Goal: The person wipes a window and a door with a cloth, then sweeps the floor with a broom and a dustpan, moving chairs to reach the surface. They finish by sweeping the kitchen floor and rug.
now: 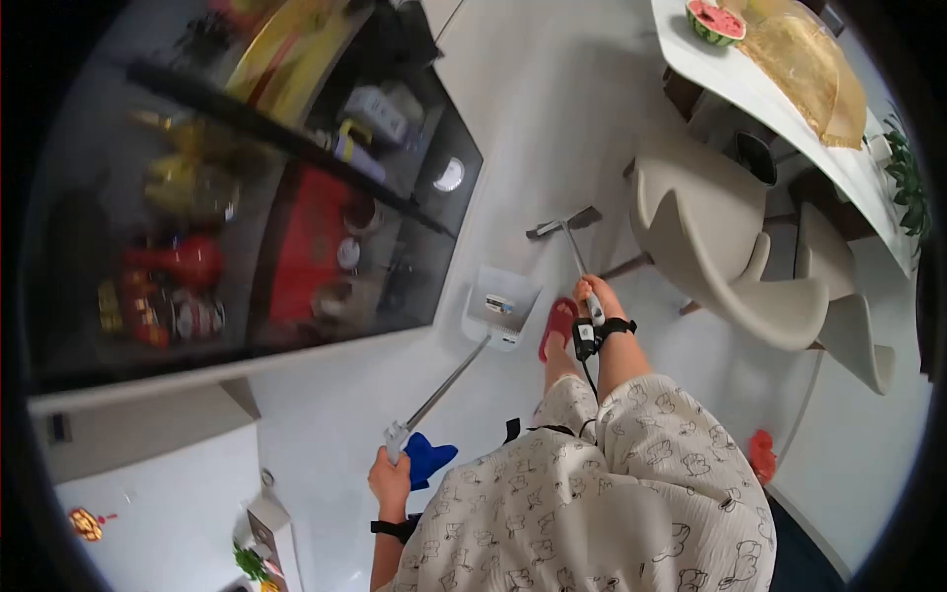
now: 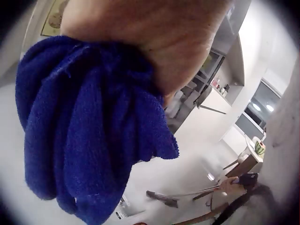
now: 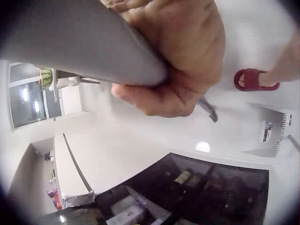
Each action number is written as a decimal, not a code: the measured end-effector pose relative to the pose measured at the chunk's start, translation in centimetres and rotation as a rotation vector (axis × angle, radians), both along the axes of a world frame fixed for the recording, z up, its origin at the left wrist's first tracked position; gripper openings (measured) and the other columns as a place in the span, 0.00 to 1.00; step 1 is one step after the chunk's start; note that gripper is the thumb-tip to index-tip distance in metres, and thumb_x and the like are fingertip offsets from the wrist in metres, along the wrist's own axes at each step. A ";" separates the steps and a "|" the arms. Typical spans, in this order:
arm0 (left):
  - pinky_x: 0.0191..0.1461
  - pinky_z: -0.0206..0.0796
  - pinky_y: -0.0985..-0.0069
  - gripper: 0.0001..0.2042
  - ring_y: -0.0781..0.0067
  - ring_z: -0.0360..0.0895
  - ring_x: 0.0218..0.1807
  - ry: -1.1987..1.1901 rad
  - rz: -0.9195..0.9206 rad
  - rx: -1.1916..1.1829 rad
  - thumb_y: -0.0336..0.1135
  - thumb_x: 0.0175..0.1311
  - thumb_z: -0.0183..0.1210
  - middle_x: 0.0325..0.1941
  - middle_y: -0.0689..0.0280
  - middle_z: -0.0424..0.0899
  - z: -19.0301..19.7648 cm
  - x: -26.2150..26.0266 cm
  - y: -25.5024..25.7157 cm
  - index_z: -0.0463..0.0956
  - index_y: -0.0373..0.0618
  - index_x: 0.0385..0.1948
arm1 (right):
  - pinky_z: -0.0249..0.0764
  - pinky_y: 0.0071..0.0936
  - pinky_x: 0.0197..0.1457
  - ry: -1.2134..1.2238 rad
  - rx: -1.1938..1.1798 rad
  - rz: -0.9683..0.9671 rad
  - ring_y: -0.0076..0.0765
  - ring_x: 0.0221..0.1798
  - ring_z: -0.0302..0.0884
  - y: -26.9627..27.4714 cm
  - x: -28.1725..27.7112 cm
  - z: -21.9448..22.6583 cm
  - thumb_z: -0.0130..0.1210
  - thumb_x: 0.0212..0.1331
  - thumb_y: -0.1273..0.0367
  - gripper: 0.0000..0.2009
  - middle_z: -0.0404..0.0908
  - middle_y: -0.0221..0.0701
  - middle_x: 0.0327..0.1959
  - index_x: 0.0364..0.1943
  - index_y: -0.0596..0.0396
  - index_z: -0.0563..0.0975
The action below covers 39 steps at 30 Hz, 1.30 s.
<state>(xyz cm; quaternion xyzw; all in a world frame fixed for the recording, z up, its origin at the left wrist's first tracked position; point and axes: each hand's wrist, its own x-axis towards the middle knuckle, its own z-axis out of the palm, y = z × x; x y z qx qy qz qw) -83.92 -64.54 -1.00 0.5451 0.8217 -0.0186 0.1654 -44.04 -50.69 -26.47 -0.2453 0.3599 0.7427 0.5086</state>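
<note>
My left hand (image 1: 390,477) grips the upper end of a long-handled dustpan, together with a blue cloth (image 2: 89,126) that hangs down from the palm. The dustpan (image 1: 476,318) is white, rests on the floor and has a small pale labelled item (image 1: 499,304) inside it. In my right hand (image 1: 600,293) is the handle of a broom, the fingers curled round its thick grey grip (image 3: 136,61). The broom head (image 1: 564,223) is dark and lies on the floor just beyond the dustpan's open side.
A glass-fronted cabinet (image 1: 444,257) with ornaments runs along the left. Beige chairs (image 1: 691,217) and a white table (image 1: 779,99) with a cut watermelon (image 1: 715,24) stand at the right. A foot in a red slipper (image 1: 558,331) is beside the dustpan. A red bag-like item (image 1: 762,456) lies near the wall.
</note>
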 end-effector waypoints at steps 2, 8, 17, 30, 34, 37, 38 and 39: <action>0.32 0.63 0.61 0.11 0.50 0.73 0.27 -0.037 -0.024 -0.012 0.39 0.49 0.53 0.21 0.53 0.76 0.0 0.9 -0.4 0.70 0.41 0.28 | 0.57 0.13 0.10 0.014 -0.015 -0.046 0.19 0.11 0.55 -0.7 -0.1 -0.1 0.41 0.58 0.70 0.12 0.60 0.23 0.12 0.18 0.52 0.58; 0.34 0.63 0.61 0.12 0.49 0.73 0.29 -0.058 -0.102 -0.016 0.40 0.50 0.53 0.24 0.52 0.76 1.4 4.0 5.6 0.70 0.41 0.30 | 0.58 0.13 0.12 -0.026 0.004 -0.150 0.20 0.13 0.56 2.1 1.7 -0.8 0.42 0.57 0.71 0.11 0.60 0.24 0.13 0.19 0.53 0.59; 0.35 0.62 0.59 0.12 0.47 0.73 0.32 -0.087 -0.246 -0.038 0.40 0.50 0.54 0.26 0.51 0.77 1.1 8.1 14.9 0.71 0.42 0.31 | 0.59 0.13 0.12 0.085 -0.035 -0.256 0.20 0.11 0.56 4.7 3.0 -0.4 0.43 0.56 0.71 0.12 0.60 0.25 0.13 0.17 0.53 0.59; 0.34 0.61 0.57 0.14 0.45 0.72 0.31 -0.080 -0.378 -0.180 0.43 0.50 0.52 0.25 0.49 0.76 1.1 12.6 19.8 0.68 0.41 0.29 | 0.57 0.13 0.11 -0.014 -0.064 -0.278 0.19 0.11 0.55 6.0 7.5 1.4 0.40 0.58 0.71 0.13 0.59 0.25 0.11 0.16 0.53 0.58; 0.33 0.61 0.57 0.14 0.45 0.72 0.31 -0.088 -0.374 -0.159 0.43 0.50 0.52 0.24 0.51 0.76 1.2 14.3 21.7 0.69 0.41 0.29 | 0.56 0.12 0.10 -0.030 -0.113 -0.263 0.19 0.11 0.55 7.2 9.2 1.6 0.41 0.58 0.71 0.12 0.59 0.25 0.11 0.17 0.53 0.59; 0.33 0.61 0.56 0.14 0.44 0.72 0.31 -0.061 -0.396 -0.158 0.43 0.49 0.52 0.24 0.51 0.76 0.6 14.9 22.7 0.69 0.41 0.28 | 0.56 0.12 0.10 -0.090 -0.108 -0.228 0.19 0.10 0.55 7.5 10.3 1.4 0.41 0.58 0.70 0.12 0.59 0.25 0.11 0.18 0.54 0.59; 0.33 0.61 0.55 0.14 0.44 0.72 0.31 -0.045 -0.418 -0.148 0.43 0.49 0.52 0.25 0.50 0.76 0.6 15.6 23.6 0.69 0.40 0.27 | 0.56 0.12 0.10 -0.075 -0.093 -0.201 0.18 0.10 0.54 7.9 10.2 1.4 0.41 0.59 0.70 0.12 0.60 0.25 0.12 0.19 0.55 0.60; 0.33 0.61 0.55 0.14 0.44 0.72 0.31 -0.028 -0.441 -0.137 0.44 0.49 0.52 0.25 0.49 0.76 0.6 16.1 24.6 0.69 0.40 0.27 | 0.56 0.12 0.10 -0.061 -0.095 -0.196 0.18 0.10 0.54 7.9 9.7 1.6 0.41 0.59 0.70 0.12 0.60 0.25 0.12 0.19 0.55 0.60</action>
